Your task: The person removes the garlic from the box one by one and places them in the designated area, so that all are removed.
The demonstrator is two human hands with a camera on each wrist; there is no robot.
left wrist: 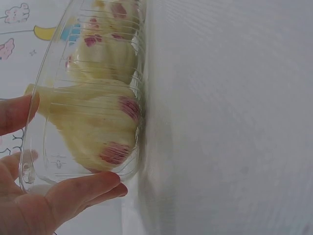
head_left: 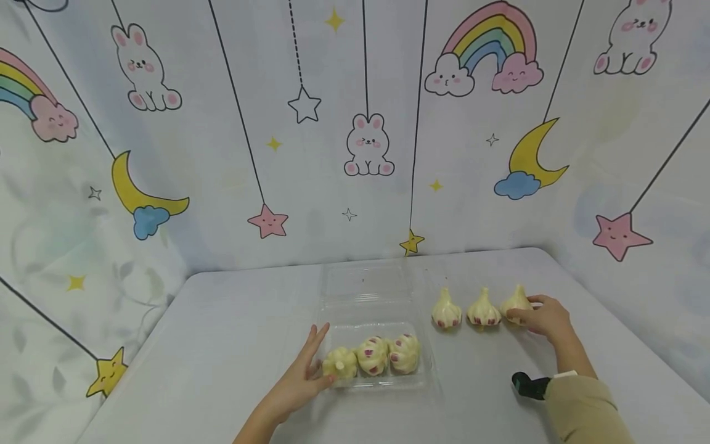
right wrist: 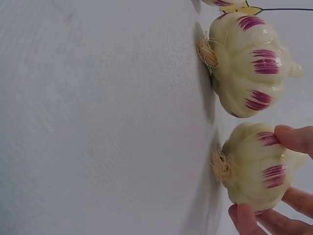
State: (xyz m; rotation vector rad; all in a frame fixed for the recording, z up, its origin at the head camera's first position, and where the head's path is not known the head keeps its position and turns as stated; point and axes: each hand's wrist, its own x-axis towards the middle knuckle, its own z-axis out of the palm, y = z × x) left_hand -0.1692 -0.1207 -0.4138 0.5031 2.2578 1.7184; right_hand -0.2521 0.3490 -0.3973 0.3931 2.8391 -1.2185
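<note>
Right hand (head_left: pixel 549 317): thumb and fingers grip the rightmost cream, purple-streaked garlic bulb (head_left: pixel 513 301). Left hand (head_left: pixel 296 382): fingers spread — against the left end of a clear, hinged plastic container (head_left: pixel 377 382). Status: three like bulbs (head_left: pixel 373 356) lie inside; three, including the gripped one, are outside on the white tabletop (head_left: pixel 222 345). Lid (head_left: pixel 366 283) open — work appears about halfway, closing not yet done.

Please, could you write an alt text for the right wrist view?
A right hand holds a pale garlic bulb with purple streaks and stringy roots. A similar bulb sits beside it on a white table; a third bulb is partly visible.
</note>
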